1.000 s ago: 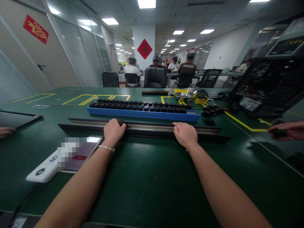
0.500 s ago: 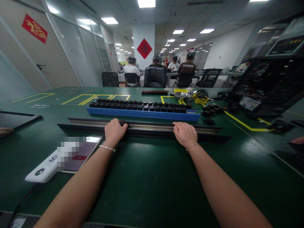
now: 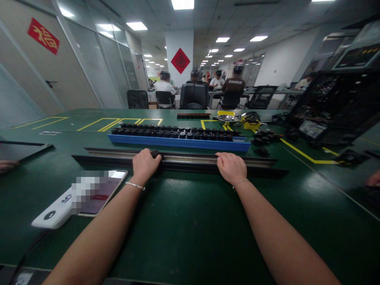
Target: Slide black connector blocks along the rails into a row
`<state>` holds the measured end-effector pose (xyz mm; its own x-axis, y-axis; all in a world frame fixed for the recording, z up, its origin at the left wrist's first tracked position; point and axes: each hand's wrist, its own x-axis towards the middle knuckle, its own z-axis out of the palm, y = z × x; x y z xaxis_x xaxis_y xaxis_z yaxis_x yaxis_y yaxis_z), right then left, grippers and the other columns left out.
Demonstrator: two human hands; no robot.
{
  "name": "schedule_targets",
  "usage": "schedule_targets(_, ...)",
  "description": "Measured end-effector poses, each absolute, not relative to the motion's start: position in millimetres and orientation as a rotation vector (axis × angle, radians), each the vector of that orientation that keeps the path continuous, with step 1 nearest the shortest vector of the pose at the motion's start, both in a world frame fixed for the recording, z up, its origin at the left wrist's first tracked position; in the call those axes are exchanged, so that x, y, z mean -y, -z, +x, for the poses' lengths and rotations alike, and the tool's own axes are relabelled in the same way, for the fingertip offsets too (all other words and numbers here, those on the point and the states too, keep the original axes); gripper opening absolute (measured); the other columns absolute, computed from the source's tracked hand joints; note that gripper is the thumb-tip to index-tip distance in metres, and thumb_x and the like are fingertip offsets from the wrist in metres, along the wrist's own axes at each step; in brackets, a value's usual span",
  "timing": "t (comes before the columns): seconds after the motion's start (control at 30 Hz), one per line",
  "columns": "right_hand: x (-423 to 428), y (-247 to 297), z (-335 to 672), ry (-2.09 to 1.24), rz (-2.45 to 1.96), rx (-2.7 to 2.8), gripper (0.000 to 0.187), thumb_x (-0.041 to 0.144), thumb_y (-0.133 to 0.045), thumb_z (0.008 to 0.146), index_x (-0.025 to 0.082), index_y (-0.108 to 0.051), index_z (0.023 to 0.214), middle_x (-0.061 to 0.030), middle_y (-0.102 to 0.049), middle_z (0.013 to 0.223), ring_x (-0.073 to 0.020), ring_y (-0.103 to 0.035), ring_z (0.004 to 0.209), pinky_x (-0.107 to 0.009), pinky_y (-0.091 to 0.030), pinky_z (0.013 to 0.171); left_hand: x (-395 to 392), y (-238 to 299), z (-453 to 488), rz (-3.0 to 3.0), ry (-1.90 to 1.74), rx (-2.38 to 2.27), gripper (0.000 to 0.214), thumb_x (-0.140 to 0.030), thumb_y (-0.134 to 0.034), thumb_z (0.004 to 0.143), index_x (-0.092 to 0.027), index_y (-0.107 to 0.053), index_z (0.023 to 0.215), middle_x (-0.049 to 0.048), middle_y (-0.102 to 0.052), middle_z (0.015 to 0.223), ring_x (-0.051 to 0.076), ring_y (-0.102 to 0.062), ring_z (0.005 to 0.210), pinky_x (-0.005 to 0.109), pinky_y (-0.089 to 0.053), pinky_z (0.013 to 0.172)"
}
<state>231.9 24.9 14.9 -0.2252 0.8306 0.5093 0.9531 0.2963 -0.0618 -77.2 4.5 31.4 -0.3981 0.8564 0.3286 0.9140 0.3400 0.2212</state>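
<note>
A long black rail (image 3: 190,158) with a metallic inner channel lies crosswise on the green table. My left hand (image 3: 145,162) is closed around a small black part (image 3: 154,153), which sits at the rail left of its middle; the part is mostly hidden by my fingers. Further right, my right hand (image 3: 232,166) is closed over the rail, fingers at its far side. Just behind lies a blue rail (image 3: 178,141) with rows of small black parts (image 3: 154,133) along it.
A white power bank (image 3: 55,213) and a phone (image 3: 102,198) lie at the left. Loose black parts (image 3: 265,137), a metal bowl (image 3: 227,118) and yellow tape marks (image 3: 314,161) are at the right. Another person's hand (image 3: 7,166) shows at the left edge.
My left hand has slid slightly right along the rail with the small black part. My right hand and the rail stay in place.
</note>
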Motion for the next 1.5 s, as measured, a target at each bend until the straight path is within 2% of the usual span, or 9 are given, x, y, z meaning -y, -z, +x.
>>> schedule_targets(0.77,-25.7,-13.4,232.4,0.367,-1.572,2.116,0.037,0.027,-0.036,0.092,0.021,-0.068,0.109,-0.0034,-0.069,0.110,-0.0193,-0.060,0.100,-0.034,-0.039,0.085,-0.5,-32.2,-65.3,-1.724,0.620,2.385,0.033,-0.049,-0.050,0.080,-0.018,-0.058,0.088,0.0122,-0.068,0.094,0.029,-0.063,0.098,0.039,-0.045,0.084)
schedule_targets(1.5,-26.0,-16.5,232.5,0.321,-1.607,2.149,0.038,0.027,-0.036,0.092,0.022,-0.067,0.112,-0.0045,-0.068,0.113,-0.0194,-0.059,0.101,-0.034,-0.040,0.086,-1.0,-30.8,-62.5,-1.796,0.629,2.365,0.034,-0.050,-0.050,0.081,-0.019,-0.059,0.090,0.0106,-0.068,0.095,0.029,-0.061,0.102,0.040,-0.043,0.089)
